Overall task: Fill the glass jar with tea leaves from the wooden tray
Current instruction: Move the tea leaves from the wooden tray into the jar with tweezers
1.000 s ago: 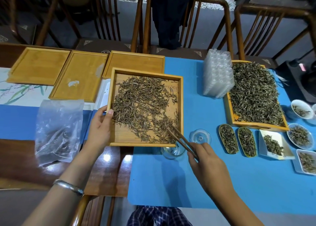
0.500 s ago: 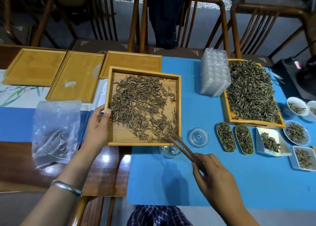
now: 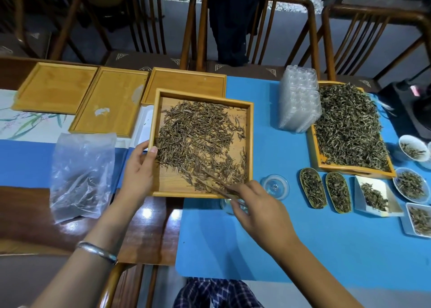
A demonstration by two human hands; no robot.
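looking down from a head camera at a long table [image 3: 149, 226] partly covered by a blue mat [image 3: 303, 249]; a square wooden tray [image 3: 251, 144] sits at the centre, its floor half covered by loose tea leaves [image 3: 198, 135], long, thin and brown, thickest toward the far and left sides; the leaves look dry, light and brittle, so they would crumble under a hard squeeze and are best lifted in small loose pinches; the tray itself looks stiff and light, easy to steady by its raised rim; the left hand [image 3: 137, 174] grips the tray's left rim, thumb hooked over the edge and fingers underneath; the right hand [image 3: 256, 205] has its fingers closed around wooden tongs [image 3: 210, 181], whose tips lie among the leaves near the tray's front right corner; the glass jar [image 3: 229, 205] stands on the mat just beside the tray's near edge, mostly hidden by the right hand, so what it contains cannot be told; glass is smooth and breakable, so it wants holding round its body; its glass lid [image 3: 275, 186] appears to lie just right of it; to the right, a second tray [image 3: 354, 167] is heaped with greener leaves, with small dishes of leaves nearby; on the left, a plastic bag [image 3: 81, 172] lies crumpled.
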